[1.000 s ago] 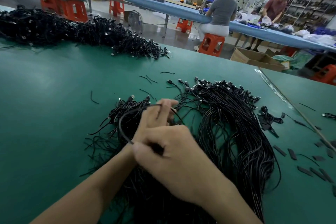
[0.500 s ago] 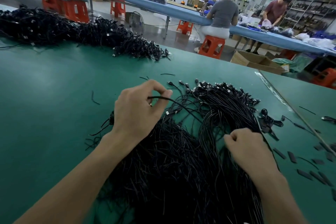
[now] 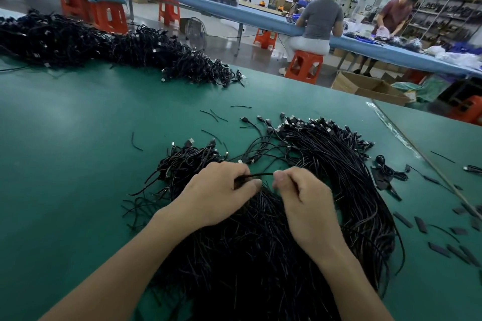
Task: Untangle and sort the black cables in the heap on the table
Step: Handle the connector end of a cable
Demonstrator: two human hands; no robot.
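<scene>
A heap of tangled black cables [image 3: 247, 250] lies on the green table [image 3: 78, 143] in front of me. To its right, a bundle of straighter cables [image 3: 347, 172] curves away, plug ends lined up at the far side. My left hand [image 3: 216, 193] and my right hand [image 3: 305, 198] sit close together over the heap. Both pinch a single black cable [image 3: 260, 174] that stretches between their fingertips.
A long second heap of black cables [image 3: 104, 47] runs along the table's far left edge. Short black strips [image 3: 443, 247] and loose cable pieces [image 3: 386, 172] lie at the right. Beyond the table stand orange stools [image 3: 303, 66], a cardboard box [image 3: 370, 87] and two people at a blue bench.
My left hand has come back down from the far side of the heap. My right hand has moved left and up to meet it, and both now pinch one cable.
</scene>
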